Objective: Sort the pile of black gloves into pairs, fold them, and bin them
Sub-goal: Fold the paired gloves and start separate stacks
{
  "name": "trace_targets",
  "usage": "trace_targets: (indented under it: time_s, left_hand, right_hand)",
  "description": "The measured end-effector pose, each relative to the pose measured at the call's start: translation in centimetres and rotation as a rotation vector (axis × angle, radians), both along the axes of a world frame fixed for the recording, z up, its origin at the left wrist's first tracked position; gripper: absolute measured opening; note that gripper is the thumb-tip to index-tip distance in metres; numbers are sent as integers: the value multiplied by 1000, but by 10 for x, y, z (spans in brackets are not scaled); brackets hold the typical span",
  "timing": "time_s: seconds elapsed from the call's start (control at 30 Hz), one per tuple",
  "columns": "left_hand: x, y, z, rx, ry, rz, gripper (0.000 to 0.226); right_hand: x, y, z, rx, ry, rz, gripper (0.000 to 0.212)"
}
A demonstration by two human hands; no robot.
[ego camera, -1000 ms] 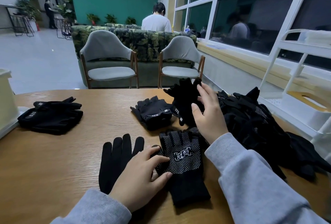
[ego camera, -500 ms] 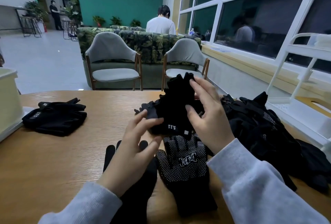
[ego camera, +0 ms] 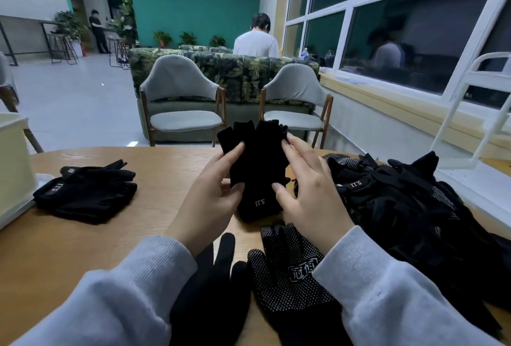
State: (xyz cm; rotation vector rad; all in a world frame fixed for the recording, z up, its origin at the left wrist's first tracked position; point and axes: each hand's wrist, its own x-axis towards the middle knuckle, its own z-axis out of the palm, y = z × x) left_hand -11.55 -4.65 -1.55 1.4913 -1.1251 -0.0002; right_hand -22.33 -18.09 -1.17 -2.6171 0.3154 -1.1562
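Note:
Black fingerless gloves [ego camera: 255,168] marked 5.11 are held upright above the wooden table [ego camera: 166,168], fingers pointing away from me. My left hand [ego camera: 211,196] grips their left side and my right hand [ego camera: 307,190] grips their right side. Below my wrists lie a plain black glove [ego camera: 218,276] and a dotted black glove [ego camera: 287,282] with a white logo. The loose pile of black gloves [ego camera: 409,207] spreads over the table's right side. A folded pair of black gloves [ego camera: 88,193] rests at the left.
A pale yellow bin [ego camera: 13,157] stands on a white tray at the far left edge. A white rack [ego camera: 470,124] stands right of the table. Two grey chairs [ego camera: 179,107] and a leafy sofa are beyond the table. A person sits with their back to me.
My left hand left the gloves lying on the table and joined my right hand on the fingerless gloves. Both hands raised them off the table and stood them upright.

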Motion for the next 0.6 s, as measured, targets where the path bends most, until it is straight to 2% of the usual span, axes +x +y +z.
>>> trace_targets:
  time_s: [0.17, 0.27, 0.37, 0.5, 0.6]
  left_hand:
    - [17, -30, 12, 16, -1, 3, 70]
    - [39, -53, 4, 9, 116, 9, 68]
    - [62, -72, -20, 149, 163, 138, 67]
    - [86, -76, -58, 494, 124, 310, 56]
    - [86, -69, -64, 580, 6, 399, 48]
  right_hand:
    - [22, -20, 17, -18, -10, 17, 67]
    - [38, -34, 18, -10, 36, 36, 65]
    - [49, -42, 2, 20, 258, 62, 62]
    - [44, -43, -23, 50, 668, 72, 59]
    - [36, -40, -29, 58, 721, 43, 62]
